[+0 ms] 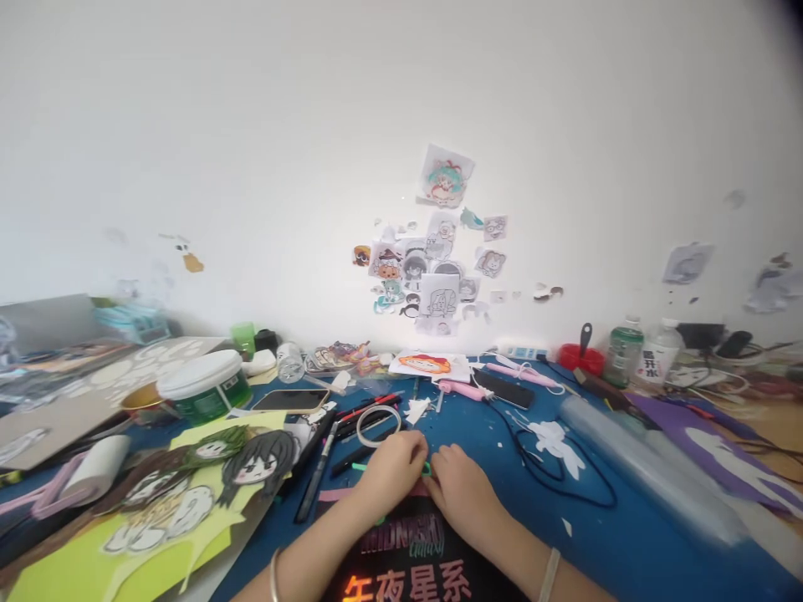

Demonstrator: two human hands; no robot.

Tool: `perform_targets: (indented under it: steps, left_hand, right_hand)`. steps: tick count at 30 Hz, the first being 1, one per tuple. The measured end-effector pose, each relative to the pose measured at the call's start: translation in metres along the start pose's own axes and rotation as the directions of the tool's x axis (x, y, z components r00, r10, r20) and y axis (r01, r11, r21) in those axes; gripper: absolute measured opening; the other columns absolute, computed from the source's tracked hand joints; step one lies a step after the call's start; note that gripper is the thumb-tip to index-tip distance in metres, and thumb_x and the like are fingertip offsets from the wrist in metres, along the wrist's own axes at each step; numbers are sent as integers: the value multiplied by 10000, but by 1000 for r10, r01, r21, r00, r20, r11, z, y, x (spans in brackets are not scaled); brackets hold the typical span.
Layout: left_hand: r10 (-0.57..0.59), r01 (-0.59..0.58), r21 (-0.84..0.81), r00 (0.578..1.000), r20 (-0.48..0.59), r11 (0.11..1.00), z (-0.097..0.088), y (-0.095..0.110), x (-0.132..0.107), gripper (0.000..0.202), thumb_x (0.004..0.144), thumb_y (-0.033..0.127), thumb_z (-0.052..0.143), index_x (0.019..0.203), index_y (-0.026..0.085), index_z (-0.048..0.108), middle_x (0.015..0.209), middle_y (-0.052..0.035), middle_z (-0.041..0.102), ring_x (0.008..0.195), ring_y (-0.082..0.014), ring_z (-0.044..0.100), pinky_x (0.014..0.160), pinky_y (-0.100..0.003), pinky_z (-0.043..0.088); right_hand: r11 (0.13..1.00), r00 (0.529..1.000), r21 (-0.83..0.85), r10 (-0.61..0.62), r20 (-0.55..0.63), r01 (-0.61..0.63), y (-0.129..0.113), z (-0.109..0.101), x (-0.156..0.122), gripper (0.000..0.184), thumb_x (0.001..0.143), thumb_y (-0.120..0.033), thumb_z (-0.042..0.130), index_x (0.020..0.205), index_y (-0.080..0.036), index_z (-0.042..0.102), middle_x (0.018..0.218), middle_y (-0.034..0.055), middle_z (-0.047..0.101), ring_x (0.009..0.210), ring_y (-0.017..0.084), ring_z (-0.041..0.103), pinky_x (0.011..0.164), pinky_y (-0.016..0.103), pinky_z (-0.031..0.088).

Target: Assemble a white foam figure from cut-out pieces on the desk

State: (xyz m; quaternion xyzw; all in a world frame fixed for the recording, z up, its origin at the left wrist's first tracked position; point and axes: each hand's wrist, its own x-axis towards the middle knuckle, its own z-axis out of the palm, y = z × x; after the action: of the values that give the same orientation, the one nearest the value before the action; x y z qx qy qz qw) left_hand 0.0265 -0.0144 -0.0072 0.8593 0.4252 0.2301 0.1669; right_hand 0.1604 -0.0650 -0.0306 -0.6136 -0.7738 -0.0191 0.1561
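My left hand (390, 468) and my right hand (462, 492) meet low in the middle, over a black sheet with coloured lettering (401, 558). Both have their fingers curled together around a small green piece (427, 469) between them. A thin green strip (359, 466) sticks out to the left of my left hand. Each wrist wears a bracelet. A ring of clear tape (378, 424) lies just beyond the hands, beside several black pens (319, 468).
The blue mat (602, 535) carries cartoon cut-outs on yellow foam (156, 518), a phone (289, 400), a green tub with a white lid (206, 386), a pink tool (461, 390), a black cable (565, 485) and a clear roll (646, 468). Bottles (624, 351) stand back right. Stickers (432, 267) cover the wall.
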Motion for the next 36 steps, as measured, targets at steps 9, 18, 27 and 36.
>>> perform_targets:
  steps: [9, 18, 27, 36]
  left_hand:
    - [52, -51, 38, 999, -11, 998, 3, 4, -4, 188, 752, 143, 393, 716, 183, 573, 730, -22, 626, 698, -148, 550, 628, -232, 368]
    - [90, -93, 115, 995, 29, 989, 7, 9, -5, 195, 772, 130, 385, 739, 170, 573, 770, -49, 615, 754, -165, 548, 677, -244, 388]
    - [82, -83, 100, 997, 16, 992, 14, 6, -2, 204, 755, 98, 380, 718, 164, 569, 755, -51, 602, 751, -164, 541, 672, -245, 381]
    - [10, -11, 38, 1000, 30, 999, 13, 8, -4, 237, 767, 110, 365, 731, 168, 592, 784, -66, 616, 758, -177, 548, 676, -260, 392]
  right_hand:
    - [998, 994, -38, 35, -103, -40, 11, 16, 1, 147, 828, -156, 449, 739, -158, 565, 791, 58, 568, 773, 207, 496, 649, 296, 342]
    - [996, 988, -91, -12, -157, -2, 23, 16, 0, 184, 812, -123, 446, 667, -168, 549, 723, 37, 556, 747, 187, 493, 642, 282, 336]
    - [993, 938, -91, 41, -343, -77, 48, -23, 79, 256, 764, -215, 526, 1012, -155, 549, 1008, 79, 550, 950, 219, 459, 816, 301, 358]
    - [963, 984, -221, 127, -128, -153, 67, -8, 157, 236, 711, -116, 584, 947, -104, 603, 910, 131, 624, 881, 234, 546, 728, 293, 385]
